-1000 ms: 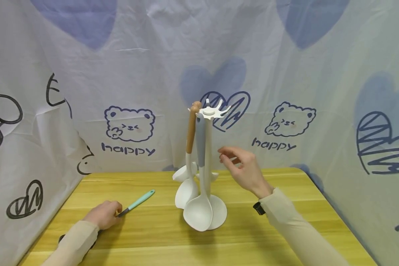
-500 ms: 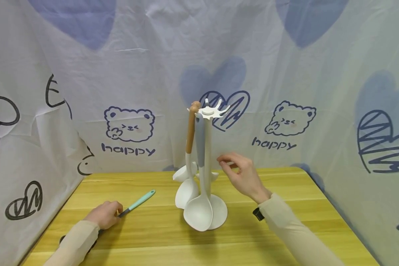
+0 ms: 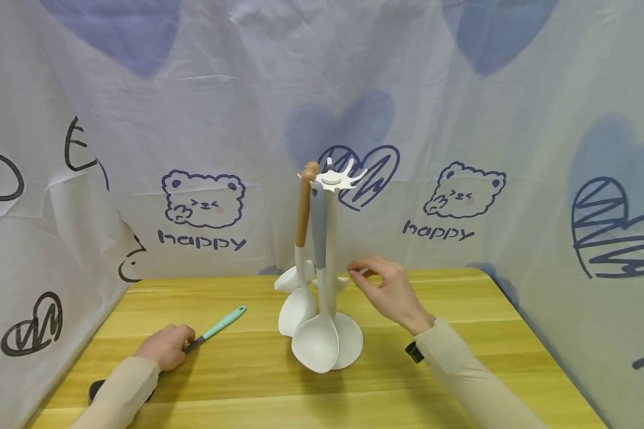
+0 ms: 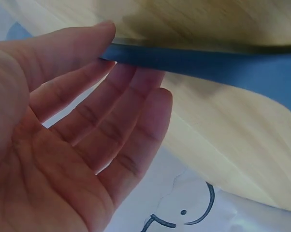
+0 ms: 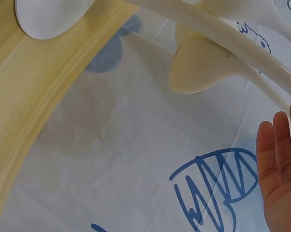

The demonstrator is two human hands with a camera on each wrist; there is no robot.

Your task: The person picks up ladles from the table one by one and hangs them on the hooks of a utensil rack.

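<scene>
Low on the left of the table, my left hand [image 3: 166, 347] pinches the dark neck of a kitchen utensil with a mint-green handle [image 3: 223, 322]. The left wrist view shows thumb and fingers meeting at a thin blue-looking part [image 4: 203, 67] of it; its far end is hidden by the hand. My right hand [image 3: 389, 292] hovers just right of the white utensil stand [image 3: 349, 341], fingers bent loosely and holding nothing. A ladle with a grey-blue handle [image 3: 318, 226] and one with a brown handle [image 3: 303, 214] hang from the stand. A white spoon-like head [image 5: 203, 67] appears near the right fingers [image 5: 266, 150].
Another white scoop-shaped head [image 3: 295, 277] hangs at the stand's back left. Bare hook arms [image 3: 356, 177] stick out at the stand's top right. Behind the wooden table [image 3: 236, 393] hangs a printed cloth [image 3: 268, 131], with more cloth along both sides.
My right hand has sunk a little beside the stand, its thumb and index finger closer together. The left hand stays at the utensil. The head view has shifted slightly.
</scene>
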